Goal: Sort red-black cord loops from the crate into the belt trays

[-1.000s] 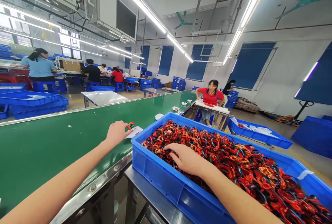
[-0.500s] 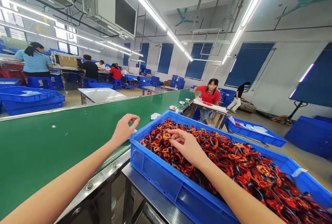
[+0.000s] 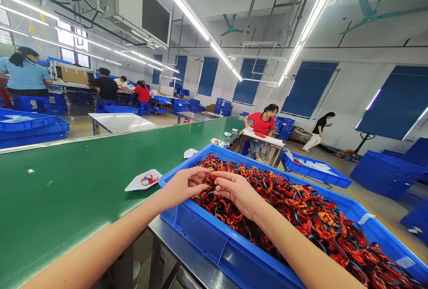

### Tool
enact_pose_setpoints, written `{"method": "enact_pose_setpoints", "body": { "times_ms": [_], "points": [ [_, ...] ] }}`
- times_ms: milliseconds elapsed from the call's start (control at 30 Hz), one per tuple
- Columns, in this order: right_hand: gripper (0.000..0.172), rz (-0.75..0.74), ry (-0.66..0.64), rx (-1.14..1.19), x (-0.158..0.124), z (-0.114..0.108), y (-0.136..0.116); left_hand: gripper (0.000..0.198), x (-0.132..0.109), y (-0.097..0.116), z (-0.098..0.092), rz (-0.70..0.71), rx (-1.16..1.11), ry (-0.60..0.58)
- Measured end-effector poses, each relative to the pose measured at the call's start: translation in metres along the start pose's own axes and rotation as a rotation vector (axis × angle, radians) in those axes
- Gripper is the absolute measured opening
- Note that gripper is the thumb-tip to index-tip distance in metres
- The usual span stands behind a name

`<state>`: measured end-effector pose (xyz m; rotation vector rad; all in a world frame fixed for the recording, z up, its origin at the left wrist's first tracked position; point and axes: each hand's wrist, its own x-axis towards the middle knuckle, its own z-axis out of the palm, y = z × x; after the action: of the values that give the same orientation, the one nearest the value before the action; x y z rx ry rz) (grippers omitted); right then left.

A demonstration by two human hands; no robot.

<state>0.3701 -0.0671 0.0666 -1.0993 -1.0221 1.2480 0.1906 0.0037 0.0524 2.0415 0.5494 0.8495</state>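
Note:
A blue plastic crate (image 3: 214, 244) in front of me is heaped with several red, orange and black looped cords (image 3: 301, 217). My left hand (image 3: 183, 184) and my right hand (image 3: 236, 191) meet over the crate's near left corner. Both pinch the same black and orange loop (image 3: 211, 177) between their fingertips. To the left, on the green conveyor belt (image 3: 67, 186), lies a white card (image 3: 143, 180) with one loop on it.
More white cards (image 3: 190, 152) lie further along the belt. A person in a red shirt (image 3: 262, 124) sits at a white table beyond the crate. Blue crates (image 3: 314, 171) stand right and left. Other people work at far-left tables; one walks by the right wall.
My left hand left the card on the belt and came right over the crate. My right hand lifted a loop, and both hands now pinch it. The card has moved left along the belt.

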Motion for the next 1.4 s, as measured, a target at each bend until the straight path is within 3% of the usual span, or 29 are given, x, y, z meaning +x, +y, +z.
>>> {"method": "enact_pose_setpoints", "body": {
  "times_ms": [267, 467, 667, 867, 1033, 1400],
  "points": [
    [0.029, 0.003, -0.021, 0.016, 0.0, -0.001, 0.0, 0.043, 0.001, -0.001, -0.003, -0.04, 0.0, -0.019],
    [0.032, -0.035, -0.067, -0.043, -0.003, 0.002, -0.004, 0.044, 0.002, 0.002, -0.014, -0.137, -0.267, -0.072],
    [0.037, -0.096, -0.067, -0.203, -0.007, 0.008, -0.005, 0.044, 0.003, 0.0, -0.022, -0.182, -0.359, -0.091],
    [0.029, -0.207, -0.056, -0.407, -0.006, 0.01, -0.001, 0.04, 0.007, -0.002, -0.027, -0.276, -0.483, -0.248],
    [0.033, -0.164, -0.032, -0.41, -0.007, 0.013, -0.003, 0.037, 0.007, 0.004, -0.025, -0.286, -0.408, -0.349],
    [0.033, -0.018, 0.05, -0.206, -0.006, 0.009, -0.006, 0.034, 0.004, 0.003, -0.017, -0.149, -0.297, -0.053]
  ]
}}
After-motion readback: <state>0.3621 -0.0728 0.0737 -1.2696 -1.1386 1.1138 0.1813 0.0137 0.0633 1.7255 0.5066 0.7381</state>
